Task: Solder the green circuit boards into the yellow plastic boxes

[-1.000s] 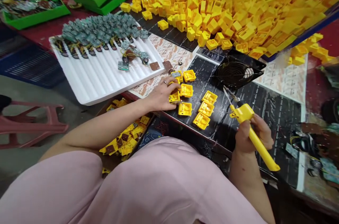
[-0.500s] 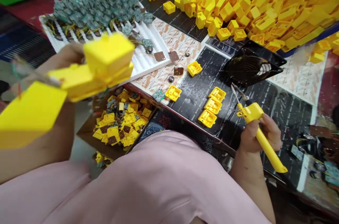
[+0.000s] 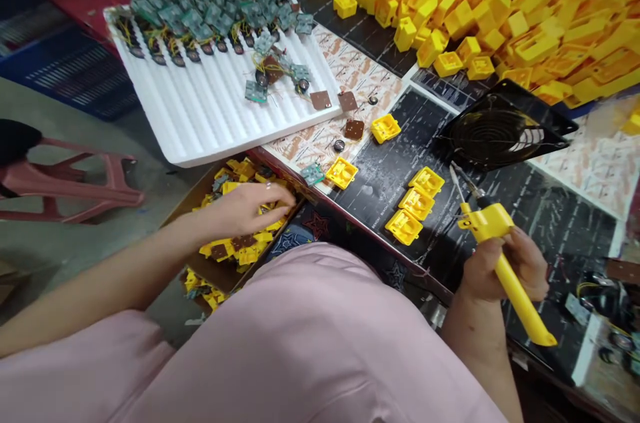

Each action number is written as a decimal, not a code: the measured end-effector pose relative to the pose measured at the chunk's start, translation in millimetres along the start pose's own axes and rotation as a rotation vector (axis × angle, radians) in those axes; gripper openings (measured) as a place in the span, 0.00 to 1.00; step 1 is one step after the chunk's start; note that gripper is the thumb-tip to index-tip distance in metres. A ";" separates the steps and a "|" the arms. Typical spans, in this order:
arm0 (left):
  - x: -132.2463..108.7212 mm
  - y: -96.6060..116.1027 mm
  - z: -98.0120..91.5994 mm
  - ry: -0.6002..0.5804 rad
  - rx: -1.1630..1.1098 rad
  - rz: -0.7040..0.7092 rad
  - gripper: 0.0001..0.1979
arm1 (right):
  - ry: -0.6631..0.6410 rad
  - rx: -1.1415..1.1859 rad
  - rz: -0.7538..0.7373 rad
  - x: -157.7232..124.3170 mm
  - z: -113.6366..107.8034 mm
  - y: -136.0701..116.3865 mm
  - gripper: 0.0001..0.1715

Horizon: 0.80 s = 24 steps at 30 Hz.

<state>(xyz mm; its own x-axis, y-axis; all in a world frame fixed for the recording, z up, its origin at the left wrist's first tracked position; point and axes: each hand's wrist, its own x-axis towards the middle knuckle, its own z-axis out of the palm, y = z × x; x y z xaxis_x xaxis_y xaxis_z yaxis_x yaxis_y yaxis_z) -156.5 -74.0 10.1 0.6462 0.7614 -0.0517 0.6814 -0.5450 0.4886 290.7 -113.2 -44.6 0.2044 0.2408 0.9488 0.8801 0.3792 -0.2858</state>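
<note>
The left hand (image 3: 245, 209) reaches over an open cardboard box (image 3: 215, 283) at the edge of the surface, its grip loosely spread, fingers curved just above a jumble of yellow plastic housings (image 3: 220, 251) and brown squares; nothing shows pinched between them. The right hand (image 3: 500, 269) is closed firmly around the handle of a yellow soldering iron (image 3: 517, 296), its bare metal tip angled up and away, touching nothing, just beside a small black fan (image 3: 500, 133).

Three yellow housings (image 3: 416, 206) stand in a short row on a black mat (image 3: 550, 223), close to the iron's tip. Two more sit apart, toward the white ribbed foam tray (image 3: 200, 116), which carries rows of small circuit boards (image 3: 210, 3) trailing thin wires. Loose brown squares (image 3: 353, 129) lie on a printed sheet (image 3: 365, 76) between tray and mat. Beyond it all rises a large heap of yellow housings (image 3: 500, 9) — far more than the box holds. Down on the floor to the left stands a pink plastic stool (image 3: 65, 186).
</note>
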 end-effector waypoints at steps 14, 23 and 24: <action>200.0 43.5 8.7 0.080 0.345 0.095 0.34 | -0.047 -0.011 0.047 -5.7 -4.2 4.2 0.19; 154.5 46.5 -21.0 0.105 -0.215 0.021 0.27 | 0.187 -0.060 -0.111 -2.4 0.1 27.7 0.26; 134.7 46.9 -37.1 0.129 -0.324 -0.006 0.27 | 0.222 -0.092 -0.118 -4.2 0.0 35.0 0.27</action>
<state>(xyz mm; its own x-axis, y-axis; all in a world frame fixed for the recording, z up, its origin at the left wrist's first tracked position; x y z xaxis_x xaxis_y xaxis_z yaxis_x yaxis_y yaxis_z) -50.2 16.0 58.4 0.5796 0.8136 0.0452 0.5267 -0.4164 0.7411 320.7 -100.9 -58.5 0.1783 -0.0054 0.9840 0.9366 0.3073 -0.1680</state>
